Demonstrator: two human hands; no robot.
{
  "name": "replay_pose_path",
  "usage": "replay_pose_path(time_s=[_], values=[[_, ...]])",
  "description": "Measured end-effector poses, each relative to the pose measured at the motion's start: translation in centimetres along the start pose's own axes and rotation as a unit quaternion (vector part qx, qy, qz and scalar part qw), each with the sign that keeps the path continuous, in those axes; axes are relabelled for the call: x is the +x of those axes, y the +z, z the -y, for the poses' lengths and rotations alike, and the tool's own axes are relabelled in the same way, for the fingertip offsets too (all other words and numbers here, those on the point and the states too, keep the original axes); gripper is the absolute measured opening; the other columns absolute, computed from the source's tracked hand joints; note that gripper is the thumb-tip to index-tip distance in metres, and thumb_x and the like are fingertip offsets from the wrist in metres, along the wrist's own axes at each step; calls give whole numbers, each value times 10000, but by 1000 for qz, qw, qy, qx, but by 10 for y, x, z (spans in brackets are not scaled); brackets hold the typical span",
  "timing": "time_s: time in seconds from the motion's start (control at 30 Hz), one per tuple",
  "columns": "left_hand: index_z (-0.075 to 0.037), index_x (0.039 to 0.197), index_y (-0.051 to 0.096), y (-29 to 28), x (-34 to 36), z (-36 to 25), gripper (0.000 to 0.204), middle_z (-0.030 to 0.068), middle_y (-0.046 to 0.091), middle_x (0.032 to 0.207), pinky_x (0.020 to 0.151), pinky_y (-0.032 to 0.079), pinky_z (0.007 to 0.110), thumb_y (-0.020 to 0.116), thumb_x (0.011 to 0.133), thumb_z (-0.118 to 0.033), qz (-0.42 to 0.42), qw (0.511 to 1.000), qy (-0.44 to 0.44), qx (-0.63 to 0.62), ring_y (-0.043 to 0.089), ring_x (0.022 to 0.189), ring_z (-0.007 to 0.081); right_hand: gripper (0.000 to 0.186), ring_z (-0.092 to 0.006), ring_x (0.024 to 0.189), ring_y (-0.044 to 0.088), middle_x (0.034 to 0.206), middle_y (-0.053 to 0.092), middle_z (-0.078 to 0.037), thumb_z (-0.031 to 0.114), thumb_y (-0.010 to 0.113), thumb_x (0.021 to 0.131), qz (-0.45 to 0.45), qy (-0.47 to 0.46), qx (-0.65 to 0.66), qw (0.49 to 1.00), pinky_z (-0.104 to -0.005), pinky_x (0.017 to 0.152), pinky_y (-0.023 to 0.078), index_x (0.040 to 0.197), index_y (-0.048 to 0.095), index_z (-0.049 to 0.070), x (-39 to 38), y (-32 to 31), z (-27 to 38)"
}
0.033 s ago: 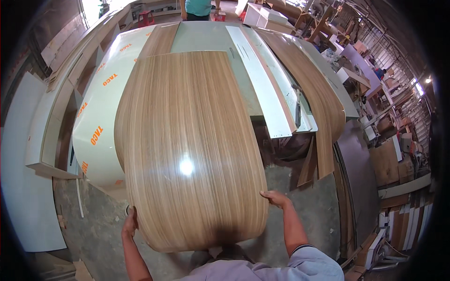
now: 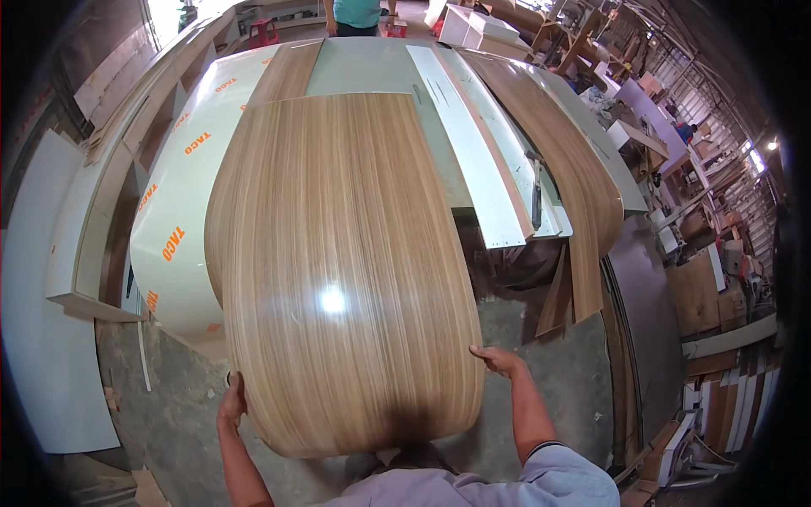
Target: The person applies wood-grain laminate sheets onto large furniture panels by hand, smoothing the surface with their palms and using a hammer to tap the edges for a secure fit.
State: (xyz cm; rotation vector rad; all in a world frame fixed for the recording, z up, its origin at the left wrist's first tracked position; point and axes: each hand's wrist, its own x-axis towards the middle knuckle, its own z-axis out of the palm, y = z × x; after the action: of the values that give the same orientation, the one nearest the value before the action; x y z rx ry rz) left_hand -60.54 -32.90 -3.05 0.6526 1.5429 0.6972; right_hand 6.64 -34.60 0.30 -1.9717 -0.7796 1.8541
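Note:
A large, glossy wood-grain laminate sheet [image 2: 346, 220] stretches from the worktable toward my body, its near part curving over the table's front. My left hand [image 2: 231, 400] grips the sheet's left edge near the front corner, thumb on top and the other fingers mostly hidden. On the right edge, my right hand [image 2: 500, 360] holds the sheet with the thumb laid over it and the fingers underneath. Beneath the sheet, to the left, lies a pale green protective-faced sheet [image 2: 182, 211] with orange print.
White strips [image 2: 473, 160] lie on the table [image 2: 363, 63] to the right, with a dark hand tool [image 2: 536, 194] on them. Narrow wood-grain strips [image 2: 583, 169] droop off the table's right side. A person [image 2: 356, 15] in a teal shirt stands at the far end. Cabinet carcasses [image 2: 93, 228] line the left.
The laminate sheet has shifted very slightly, its far right corner a little to the right and its near edge a touch closer to me. Both hands keep their grip.

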Motion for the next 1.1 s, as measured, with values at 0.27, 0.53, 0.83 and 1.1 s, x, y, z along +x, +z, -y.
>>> replay_pose_path(time_s=[0.27,0.53,0.83,1.1], values=[[-24,993,683,39,-22,-9,714,-30,443,535,448,233,311,596,830,-714,-19,981,-68,182,370,468,126,424,-171,916,609,1019,675,-81,364,628,941,-87,-237,264,931,-329,811,484,1127,651,-16,33,-67,85],[30,1416,425,60,-43,-31,925,175,590,1290,930,474,436,649,834,-653,53,996,-49,53,576,1154,292,339,-129,879,548,934,654,-69,293,651,943,-268,-404,-7,875,-308,809,452,1025,626,-35,-66,-62,122],[67,1307,536,136,-17,-28,625,138,625,1230,921,470,339,582,964,-453,24,998,63,-20,598,1087,218,365,-145,902,570,984,660,-65,304,643,944,-271,-365,48,890,-318,831,456,1071,620,-38,-40,-102,18],[115,1081,655,223,-22,-83,603,165,694,964,785,510,358,589,952,-470,-138,972,42,184,646,868,214,577,-223,996,630,1087,679,-155,422,621,938,-315,-212,-14,925,-354,889,468,1201,581,-89,2,-148,-19]])
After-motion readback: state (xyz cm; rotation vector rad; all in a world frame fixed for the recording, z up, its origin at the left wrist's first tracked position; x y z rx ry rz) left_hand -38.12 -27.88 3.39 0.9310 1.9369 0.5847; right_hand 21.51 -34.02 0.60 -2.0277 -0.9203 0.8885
